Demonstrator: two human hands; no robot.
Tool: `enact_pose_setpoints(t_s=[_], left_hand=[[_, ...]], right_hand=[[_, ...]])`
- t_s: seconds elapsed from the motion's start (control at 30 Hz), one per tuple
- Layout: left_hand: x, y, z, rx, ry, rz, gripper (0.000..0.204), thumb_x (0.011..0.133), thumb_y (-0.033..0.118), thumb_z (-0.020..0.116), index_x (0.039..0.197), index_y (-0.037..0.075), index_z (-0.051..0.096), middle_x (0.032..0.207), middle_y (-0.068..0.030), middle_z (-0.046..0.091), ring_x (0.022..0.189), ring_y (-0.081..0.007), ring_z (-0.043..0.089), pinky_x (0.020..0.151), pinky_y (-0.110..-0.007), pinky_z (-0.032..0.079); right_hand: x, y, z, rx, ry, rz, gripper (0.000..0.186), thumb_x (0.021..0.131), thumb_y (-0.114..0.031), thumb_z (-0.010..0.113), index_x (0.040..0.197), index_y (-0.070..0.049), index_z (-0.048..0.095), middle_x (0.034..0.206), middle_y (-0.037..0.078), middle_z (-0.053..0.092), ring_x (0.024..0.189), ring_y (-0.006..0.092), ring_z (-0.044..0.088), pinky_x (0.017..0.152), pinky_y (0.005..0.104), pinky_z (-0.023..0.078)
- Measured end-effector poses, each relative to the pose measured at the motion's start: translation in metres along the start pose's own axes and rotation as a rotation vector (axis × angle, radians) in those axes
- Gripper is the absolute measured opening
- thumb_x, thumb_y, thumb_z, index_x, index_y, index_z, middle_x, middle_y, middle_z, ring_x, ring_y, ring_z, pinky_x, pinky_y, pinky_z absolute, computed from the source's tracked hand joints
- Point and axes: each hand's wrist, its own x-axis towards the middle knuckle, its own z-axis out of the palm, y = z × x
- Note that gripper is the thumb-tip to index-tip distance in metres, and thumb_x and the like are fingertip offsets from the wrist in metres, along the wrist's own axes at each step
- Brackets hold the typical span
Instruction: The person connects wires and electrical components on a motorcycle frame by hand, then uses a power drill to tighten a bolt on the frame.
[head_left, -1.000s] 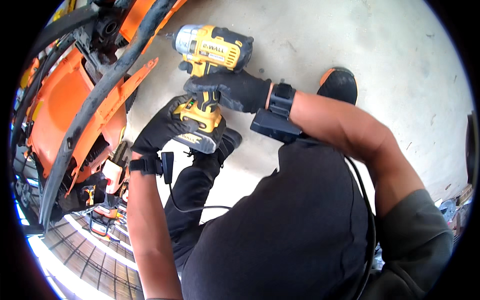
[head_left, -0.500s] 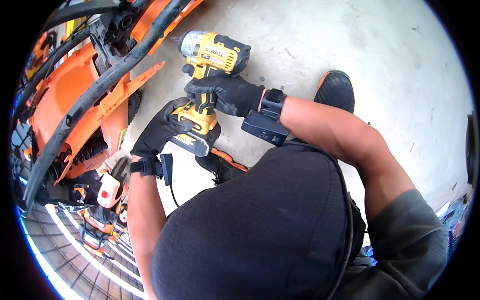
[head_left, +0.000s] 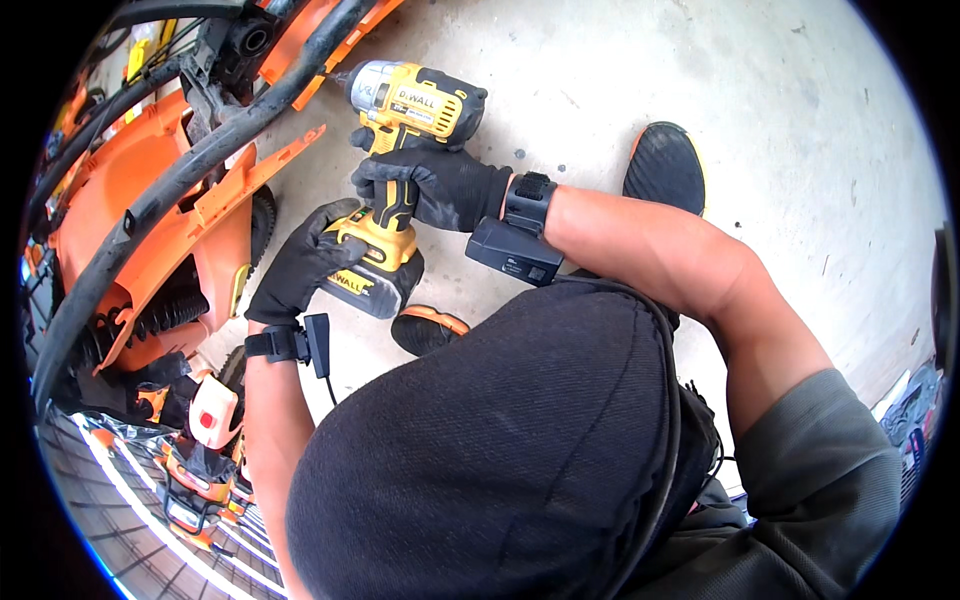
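Note:
A yellow and black cordless impact wrench (head_left: pixel 425 105) is held above the floor, its silver nose pointing left toward a bent black tube (head_left: pixel 190 175). My right hand (head_left: pixel 445 185), in a black glove, is wrapped round the pistol grip below the motor housing. At the foot of the tool, my gloved left hand (head_left: pixel 305 265) grips the side of the base, where the black battery pack (head_left: pixel 385 295) is fitted. The left thumb lies near the top of the base; the fingers beneath it are partly hidden. The tip of the nose is close to the orange panel edge.
Orange body panels (head_left: pixel 120 210) and a coil spring (head_left: pixel 170 310) of a vehicle fill the left side. Below them stand several orange and white machines (head_left: pixel 200 470). My black shoe (head_left: pixel 665 170) rests on the pale concrete floor (head_left: pixel 780 130); another shoe (head_left: pixel 430 328) shows beneath the wrench.
Both hands and the impact wrench have shifted slightly left, with the nose nearer the orange panel edge. The grip of each hand looks the same.

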Motion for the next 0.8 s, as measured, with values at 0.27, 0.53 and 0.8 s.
enact_pose_setpoints(t_s=[0.27, 0.53, 0.8], left_hand=[[-0.021, 0.016, 0.0, 0.221, 0.178, 0.005, 0.046, 0.085, 0.023, 0.072, 0.125, 0.004, 0.059, 0.113, -0.0063, 0.064, 0.101, -0.0138, 0.061, 0.089, -0.027, 0.049], [-0.028, 0.029, -0.019, 0.144, 0.162, -0.009, 0.049, 0.084, 0.024, 0.075, 0.123, 0.0, 0.058, 0.105, -0.0064, 0.066, 0.091, -0.0121, 0.063, 0.081, -0.026, 0.051], [-0.024, 0.026, -0.028, 0.12, 0.116, 0.017, 0.051, 0.084, 0.03, 0.073, 0.123, 0.0, 0.059, 0.107, -0.0075, 0.067, 0.093, -0.0138, 0.064, 0.083, -0.027, 0.052]], right_hand=[[0.003, 0.004, 0.001, 0.099, 0.014, 0.068, 0.041, 0.096, -0.018, 0.063, 0.132, -0.008, 0.047, 0.105, 0.011, 0.062, 0.097, 0.0217, 0.066, 0.087, 0.0388, 0.057], [0.008, 0.012, 0.018, 0.176, 0.078, 0.145, 0.032, 0.097, -0.024, 0.062, 0.125, -0.01, 0.054, 0.112, 0.012, 0.06, 0.104, 0.023, 0.063, 0.091, 0.0376, 0.055], [0.008, 0.021, 0.019, 0.235, 0.014, 0.053, 0.04, 0.095, -0.019, 0.065, 0.13, -0.012, 0.046, 0.107, 0.008, 0.059, 0.105, 0.0224, 0.062, 0.092, 0.0385, 0.054]])
